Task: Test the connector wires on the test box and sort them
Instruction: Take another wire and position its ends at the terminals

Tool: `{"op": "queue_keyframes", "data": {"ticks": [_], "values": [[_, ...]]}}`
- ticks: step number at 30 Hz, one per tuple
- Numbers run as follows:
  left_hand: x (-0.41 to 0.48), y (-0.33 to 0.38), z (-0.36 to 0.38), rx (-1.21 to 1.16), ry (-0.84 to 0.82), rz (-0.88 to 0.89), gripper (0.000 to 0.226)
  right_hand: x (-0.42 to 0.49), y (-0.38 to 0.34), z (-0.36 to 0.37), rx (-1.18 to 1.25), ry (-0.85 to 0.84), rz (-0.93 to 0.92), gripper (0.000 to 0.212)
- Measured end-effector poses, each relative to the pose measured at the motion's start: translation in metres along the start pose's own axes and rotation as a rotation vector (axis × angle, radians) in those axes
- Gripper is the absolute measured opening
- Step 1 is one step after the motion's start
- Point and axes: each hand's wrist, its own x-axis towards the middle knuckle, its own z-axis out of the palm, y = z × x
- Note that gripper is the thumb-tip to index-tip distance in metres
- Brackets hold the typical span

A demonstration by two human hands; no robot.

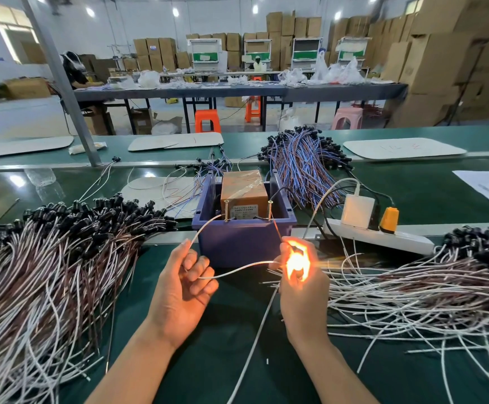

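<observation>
The test box (244,234) is a blue bin holding a brown block with two upright screws, straight ahead on the green belt. My left hand (183,284) pinches a white wire (237,268) whose end reaches the left screw. My right hand (303,282) grips the connector end, which glows bright orange (297,262) between the fingers; a thin red lead runs from it to the right screw. A large pile of wires with black connectors (62,258) lies at my left, another pile (426,287) at my right.
A white power strip (383,237) with a white adapter and an orange plug sits right of the box. Behind it lies a bundle of blue and red wires (304,164). White sheets lie on the far belt. A metal post (71,97) rises at the left.
</observation>
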Motion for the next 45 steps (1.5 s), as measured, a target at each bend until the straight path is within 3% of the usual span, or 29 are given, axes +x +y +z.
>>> {"op": "queue_keyframes", "data": {"ticks": [5,11,18,27,38,45], "values": [[0.001,-0.001,-0.003,0.004,-0.009,0.003,0.040,0.000,0.001,0.000,0.012,-0.004,0.000,0.041],[0.005,-0.002,-0.003,0.000,0.062,-0.004,0.042,0.001,0.002,-0.001,0.062,-0.033,-0.007,0.018],[0.006,-0.002,-0.005,-0.026,0.073,0.005,0.042,0.001,0.002,-0.001,0.105,-0.059,0.002,0.011],[0.004,-0.001,-0.003,-0.002,0.117,0.029,0.042,-0.002,-0.001,-0.004,0.112,-0.052,0.028,0.011],[0.000,-0.005,-0.004,0.079,0.335,0.176,0.031,-0.011,-0.008,-0.016,0.096,-0.088,0.075,0.016],[-0.002,-0.002,-0.005,0.030,0.322,0.153,0.031,-0.010,-0.016,-0.031,0.108,-0.026,0.040,0.023]]}}
